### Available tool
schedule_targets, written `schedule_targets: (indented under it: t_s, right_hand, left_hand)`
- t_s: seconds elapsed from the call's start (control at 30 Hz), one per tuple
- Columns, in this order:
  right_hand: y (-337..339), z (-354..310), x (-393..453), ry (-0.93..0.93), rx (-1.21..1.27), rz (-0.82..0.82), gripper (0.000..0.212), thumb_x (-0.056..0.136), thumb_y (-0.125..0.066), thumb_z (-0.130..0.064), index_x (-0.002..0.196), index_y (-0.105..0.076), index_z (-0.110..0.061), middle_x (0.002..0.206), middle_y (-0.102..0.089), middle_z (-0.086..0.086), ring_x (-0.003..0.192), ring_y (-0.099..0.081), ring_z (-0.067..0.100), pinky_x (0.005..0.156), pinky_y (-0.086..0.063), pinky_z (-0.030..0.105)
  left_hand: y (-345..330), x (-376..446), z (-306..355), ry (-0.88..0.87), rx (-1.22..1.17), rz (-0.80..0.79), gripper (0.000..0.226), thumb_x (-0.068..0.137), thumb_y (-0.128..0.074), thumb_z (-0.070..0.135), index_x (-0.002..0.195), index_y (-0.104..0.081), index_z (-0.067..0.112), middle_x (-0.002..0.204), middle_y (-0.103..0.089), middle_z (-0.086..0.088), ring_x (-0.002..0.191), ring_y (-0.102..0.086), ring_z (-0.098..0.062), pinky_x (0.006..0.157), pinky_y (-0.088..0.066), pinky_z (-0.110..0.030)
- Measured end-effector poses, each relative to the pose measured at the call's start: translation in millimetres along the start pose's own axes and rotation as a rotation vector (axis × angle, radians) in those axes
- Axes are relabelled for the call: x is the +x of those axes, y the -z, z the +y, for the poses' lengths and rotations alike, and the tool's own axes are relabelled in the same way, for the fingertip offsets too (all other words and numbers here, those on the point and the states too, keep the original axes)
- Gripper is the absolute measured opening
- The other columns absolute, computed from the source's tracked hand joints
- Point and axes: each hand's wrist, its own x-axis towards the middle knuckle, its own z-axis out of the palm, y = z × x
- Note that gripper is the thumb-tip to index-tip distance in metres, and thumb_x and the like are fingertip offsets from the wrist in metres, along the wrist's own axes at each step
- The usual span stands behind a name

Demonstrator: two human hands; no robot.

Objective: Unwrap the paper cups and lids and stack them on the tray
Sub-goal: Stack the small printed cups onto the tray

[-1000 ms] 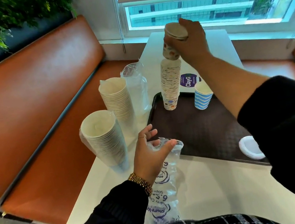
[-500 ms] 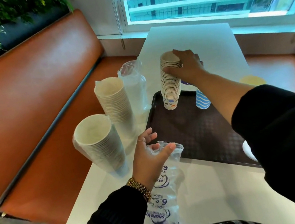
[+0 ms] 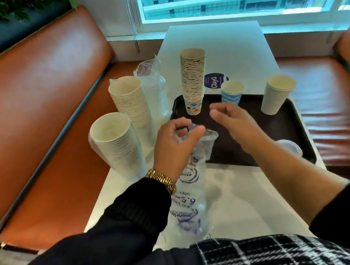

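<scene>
Since half a second ago my right hand (image 3: 228,116) has left the tall stack of printed cups (image 3: 194,82) and come back toward me; it now hangs over the near part of the dark tray (image 3: 284,122), fingers loosely curled and holding nothing. That stack stands upright at the tray's far left corner, no hand on it. My left hand (image 3: 175,146) pinches the mouth of the printed plastic sleeve (image 3: 190,183), which lies across the white table (image 3: 240,202) toward my body; motion blur hides whether any cups remain inside, so I cannot tell.

On the tray's far edge stand a blue striped cup (image 3: 231,93) and, to its right, a plain white cup (image 3: 276,94). At the tray's near right corner lies something that looks like a clear lid (image 3: 290,148), though it is smeared. Left of the tray, on the table, two stacks of white cups (image 3: 123,139) stand in plastic wrap, with another clear wrapped bundle (image 3: 154,87) just behind the farther one.
</scene>
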Motion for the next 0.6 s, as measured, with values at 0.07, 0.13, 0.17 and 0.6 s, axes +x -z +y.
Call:
schedule_targets:
  t_s: [0.07, 0.13, 0.17, 0.6]
  right_hand:
    - [-3, 16, -28, -0.065, 0.042, -0.105, 0.024, 0.091, -0.063, -0.046, 0.109, -0.065, -0.031, 0.104, -0.069, -0.01, 0.098, -0.063, 0.006, 0.093, -0.048, 0.033]
    - [-5, 27, -53, -0.142, 0.136, -0.173, 0.039, 0.084, -0.063, -0.061, 0.108, -0.067, -0.031, 0.103, -0.071, -0.01, 0.101, -0.062, 0.01, 0.097, -0.047, 0.038]
    - [-6, 32, -65, -0.169, 0.209, -0.176, 0.047, 0.078, -0.065, -0.068, 0.107, -0.068, -0.031, 0.105, -0.071, -0.01, 0.104, -0.063, 0.012, 0.097, -0.046, 0.038]
    - [-21, 45, -157, -0.297, 0.165, -0.249, 0.078, 0.071, -0.084, -0.003, 0.136, -0.042, -0.017, 0.113, -0.07, 0.012, 0.102, -0.07, 0.025, 0.091, -0.057, 0.043]
  left_hand:
    - [0, -1, 15, -0.061, 0.04, 0.026, 0.019, 0.081, -0.077, 0.031, 0.071, -0.061, 0.028, 0.094, -0.06, 0.022, 0.088, -0.057, 0.017, 0.079, -0.042, -0.003]
    - [-1, 1, 24, -0.109, 0.052, 0.057, 0.028, 0.083, -0.075, 0.028, 0.063, -0.059, 0.017, 0.081, -0.062, 0.021, 0.08, -0.058, 0.016, 0.079, -0.047, -0.013]
    - [-2, 1, 27, -0.126, 0.051, 0.069, 0.029, 0.084, -0.075, 0.028, 0.062, -0.06, 0.014, 0.076, -0.064, 0.017, 0.078, -0.061, 0.011, 0.079, -0.05, -0.021]
    - [-10, -18, 51, 0.222, -0.53, 0.197, 0.034, 0.088, -0.064, 0.051, 0.074, -0.058, 0.02, 0.07, -0.061, 0.004, 0.073, -0.058, -0.017, 0.076, -0.051, -0.035]
